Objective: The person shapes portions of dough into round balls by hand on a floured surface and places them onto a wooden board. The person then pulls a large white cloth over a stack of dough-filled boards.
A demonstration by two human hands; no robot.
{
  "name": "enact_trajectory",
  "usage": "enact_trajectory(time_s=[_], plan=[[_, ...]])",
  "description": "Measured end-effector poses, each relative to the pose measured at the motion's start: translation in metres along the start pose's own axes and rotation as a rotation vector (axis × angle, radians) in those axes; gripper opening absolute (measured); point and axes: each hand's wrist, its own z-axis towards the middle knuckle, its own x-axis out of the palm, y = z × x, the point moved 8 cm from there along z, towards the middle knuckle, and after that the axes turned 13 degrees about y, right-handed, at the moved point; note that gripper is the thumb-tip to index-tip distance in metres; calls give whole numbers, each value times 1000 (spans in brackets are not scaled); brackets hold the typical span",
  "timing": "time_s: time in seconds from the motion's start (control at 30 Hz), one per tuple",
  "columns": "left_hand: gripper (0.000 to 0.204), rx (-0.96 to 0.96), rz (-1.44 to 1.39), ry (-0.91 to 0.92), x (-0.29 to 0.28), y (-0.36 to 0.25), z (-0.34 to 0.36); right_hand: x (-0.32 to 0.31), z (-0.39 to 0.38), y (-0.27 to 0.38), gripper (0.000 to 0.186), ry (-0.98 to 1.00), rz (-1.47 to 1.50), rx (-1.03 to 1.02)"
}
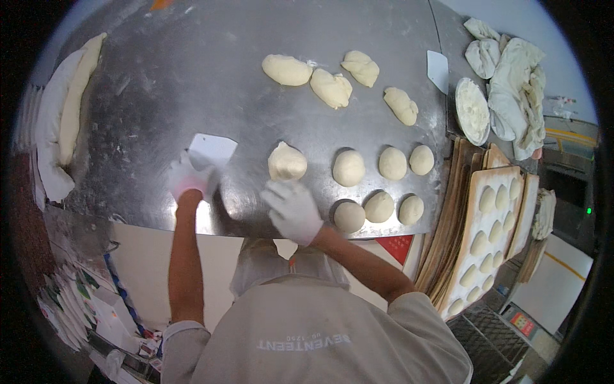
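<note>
My left hand (pixel 190 178), in a white glove, grips a white dough scraper (pixel 215 147) over the steel table; the fingers are a little blurred. A dark shadow falls beside the hand and scraper. My gloved right hand (pixel 293 210) is open, its fingers stretched out at the near edge of a dough piece (pixel 286 161). This piece is roundish, with a small peak on its far side. Whether the fingertips touch it I cannot tell. To its right sit several smooth round dough balls (pixel 348 168) in two rows.
Farther back lie several rough dough pieces (pixel 331 88). A long dough strip (pixel 78 96) rests on cloth at far left. At right are another white scraper (pixel 437 72), a bowl of flour (pixel 472 110), crumpled cloths (pixel 515 83) and leaning boards, one board (pixel 469 240) bearing dough balls.
</note>
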Motion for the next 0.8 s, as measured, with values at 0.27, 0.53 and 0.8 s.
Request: enact_trajectory(time_s=[0.27, 0.53, 0.8], plan=[[62, 45, -600, -43, 76, -8, -27, 64, 32, 1, 59, 100, 113, 195], [37, 325, -1400, 20, 133, -12, -28, -39, 45, -77, 44, -183, 63, 208], [32, 341, -1152, -117, 94, -9, 13, -2, -30, -134, 45, -532, 615, 525]])
